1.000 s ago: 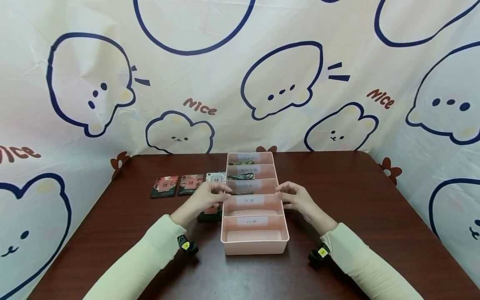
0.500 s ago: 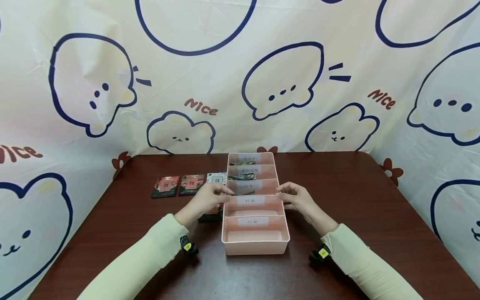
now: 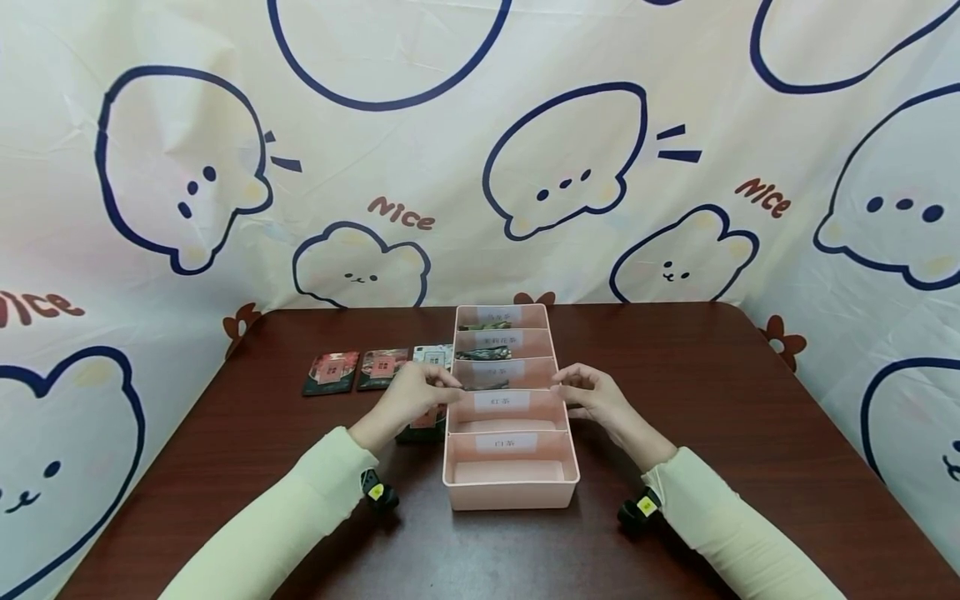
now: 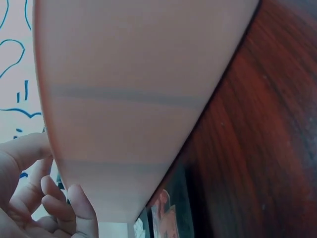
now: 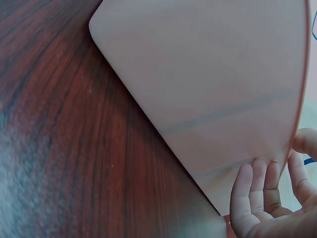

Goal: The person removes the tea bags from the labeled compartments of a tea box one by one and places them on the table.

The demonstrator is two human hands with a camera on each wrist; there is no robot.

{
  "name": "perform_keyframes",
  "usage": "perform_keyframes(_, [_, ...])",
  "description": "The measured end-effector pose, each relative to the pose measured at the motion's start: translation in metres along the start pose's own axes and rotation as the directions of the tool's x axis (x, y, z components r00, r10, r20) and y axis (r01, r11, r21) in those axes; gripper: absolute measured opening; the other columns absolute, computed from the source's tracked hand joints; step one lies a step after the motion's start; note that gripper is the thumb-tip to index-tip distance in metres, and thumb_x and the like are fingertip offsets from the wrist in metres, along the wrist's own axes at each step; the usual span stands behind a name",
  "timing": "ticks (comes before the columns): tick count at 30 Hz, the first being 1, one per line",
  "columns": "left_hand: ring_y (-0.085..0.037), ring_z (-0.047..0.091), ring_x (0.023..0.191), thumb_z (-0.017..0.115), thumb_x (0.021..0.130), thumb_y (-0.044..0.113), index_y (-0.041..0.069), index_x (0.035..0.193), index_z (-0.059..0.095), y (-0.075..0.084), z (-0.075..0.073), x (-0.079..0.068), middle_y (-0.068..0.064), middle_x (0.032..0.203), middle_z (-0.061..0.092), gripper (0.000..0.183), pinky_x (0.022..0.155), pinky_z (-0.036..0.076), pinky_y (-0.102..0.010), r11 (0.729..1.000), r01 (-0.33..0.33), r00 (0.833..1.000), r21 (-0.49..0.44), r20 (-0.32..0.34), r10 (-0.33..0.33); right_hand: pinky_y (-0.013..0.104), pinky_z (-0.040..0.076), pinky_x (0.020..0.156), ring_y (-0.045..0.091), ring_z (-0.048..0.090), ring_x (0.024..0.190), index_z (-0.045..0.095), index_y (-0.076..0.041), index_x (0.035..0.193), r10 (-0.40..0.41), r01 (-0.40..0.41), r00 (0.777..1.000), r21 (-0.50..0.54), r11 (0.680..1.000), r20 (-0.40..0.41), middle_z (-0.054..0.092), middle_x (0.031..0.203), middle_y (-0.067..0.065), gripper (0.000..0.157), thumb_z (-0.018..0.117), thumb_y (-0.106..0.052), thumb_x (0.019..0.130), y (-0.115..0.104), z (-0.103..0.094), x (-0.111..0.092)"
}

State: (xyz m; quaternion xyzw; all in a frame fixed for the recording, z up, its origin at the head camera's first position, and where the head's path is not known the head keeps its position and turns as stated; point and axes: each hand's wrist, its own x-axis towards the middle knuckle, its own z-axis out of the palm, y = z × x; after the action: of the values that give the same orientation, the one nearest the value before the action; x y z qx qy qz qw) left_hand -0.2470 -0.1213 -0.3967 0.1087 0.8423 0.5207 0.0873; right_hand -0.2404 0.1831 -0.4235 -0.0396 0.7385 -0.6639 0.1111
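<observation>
Head view first: a long pink plastic box (image 3: 512, 497) sat about mid-width on the worktop (image 3: 675, 350), its far end reaching up to the back edge as seen from there. Plenty of worktop stretched out to the right, but the left was tighter, with four tea packets (image 3: 330, 373) lying there. Three made a row, and the nearer one was partly covered by the left hand (image 3: 403, 402). That hand was pinching the box's left rim between thumb and fingers, and the right hand (image 3: 602, 402) did the same on the right rim, pretty much straight across. The box was a rounded rectangle split into five compartments, each with a pale label (image 3: 501, 402). More packets (image 3: 483, 354) showed in the far three. Dark glossy wood underneath, and a cream cartoon-print backdrop (image 3: 450, 167) behind.

Left wrist view: the smooth outer wall took up most of it, with two faint grey bands across and the bottom edge meeting the wood. One digit hooked at the rim, the others bent by the wall; couldn't tell if those were touching. A dark packet lay just beside the bottom edge.

Right wrist view: same smooth wall, rounded lower corner, streaky red-brown grain alongside. Thumb was at the rim, fingers bent up against the outside.
</observation>
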Motion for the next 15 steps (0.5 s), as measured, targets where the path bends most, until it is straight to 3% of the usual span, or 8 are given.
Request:
perform_keyframes(8, [-0.024,0.058,0.076,0.075,0.085,0.022,0.008,0.089,0.072,0.007,-0.005,0.003,-0.006,0.092,0.067,0.015,0.067,0.052,-0.042,1.000,0.004,0.999,-0.007,-0.040,-0.004,0.030,0.058,0.072,0.010,0.063,0.084,0.064,-0.009,0.105,0.000,0.000,1.000,0.008,1.000,-0.005,0.058,0.092,0.000,0.018,0.069,-0.014,0.089,0.001,0.000,0.001])
perform_keyframes(11, [-0.024,0.063,0.082,0.074,0.086,0.020,0.006,0.092,0.070,0.010,-0.008,0.004,-0.007,0.093,0.069,0.015,0.076,0.055,-0.046,0.998,-0.001,0.998,-0.066,-0.062,-0.003,0.030,0.058,0.072,0.009,0.063,0.084,0.064,-0.007,0.106,0.000,0.000,1.000,0.008,1.000,-0.002,0.058,0.091,0.000,0.018,0.068,-0.013,0.090,0.002,-0.001,0.001])
perform_keyframes(15, [-0.018,0.068,0.084,0.072,0.088,0.016,0.002,0.096,0.065,0.017,-0.015,0.005,-0.009,0.094,0.070,0.017,0.080,0.057,-0.044,0.988,-0.034,0.995,-0.151,-0.098,0.019,0.029,0.057,0.072,0.009,0.063,0.084,0.062,-0.003,0.108,-0.005,0.005,1.000,0.013,1.000,0.006,0.056,0.092,0.001,0.021,0.068,-0.012,0.089,0.002,-0.001,0.001])
